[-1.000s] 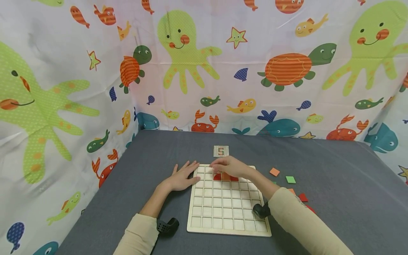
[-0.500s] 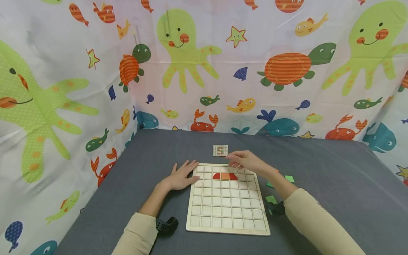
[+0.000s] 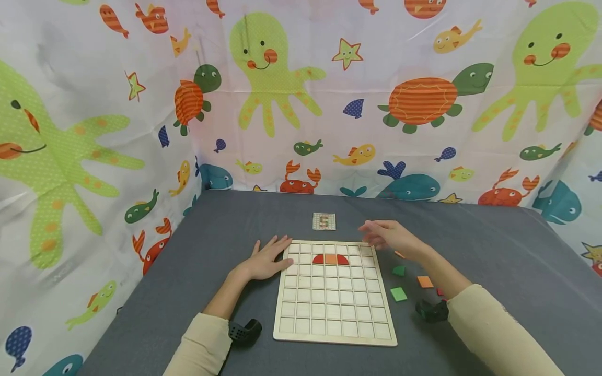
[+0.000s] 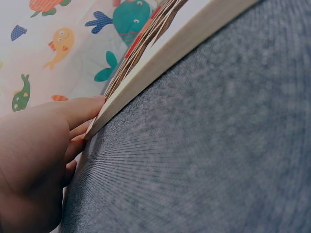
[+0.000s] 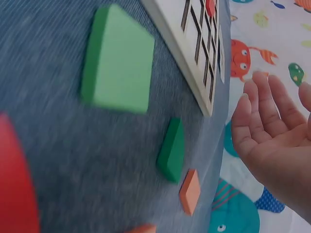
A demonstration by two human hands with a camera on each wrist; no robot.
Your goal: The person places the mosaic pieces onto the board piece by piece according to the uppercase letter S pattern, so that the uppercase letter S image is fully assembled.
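A grid board (image 3: 335, 297) is lying between the hands, extending nearer than both. Short of the right hand, beside the board, a light green piece (image 3: 398, 294), an orange tile (image 3: 425, 282) and a dark green piece (image 3: 398, 270) are lying loose. The left hand (image 3: 264, 262) is resting spread against the board's edge, grasping nothing. Red pieces (image 3: 318, 259), flanking an orange square (image 3: 331, 259), are occupying cells between the hands. The right hand (image 3: 394, 239), released, is hovering by the far right corner. Beyond both, a card (image 3: 324, 221) is lying.
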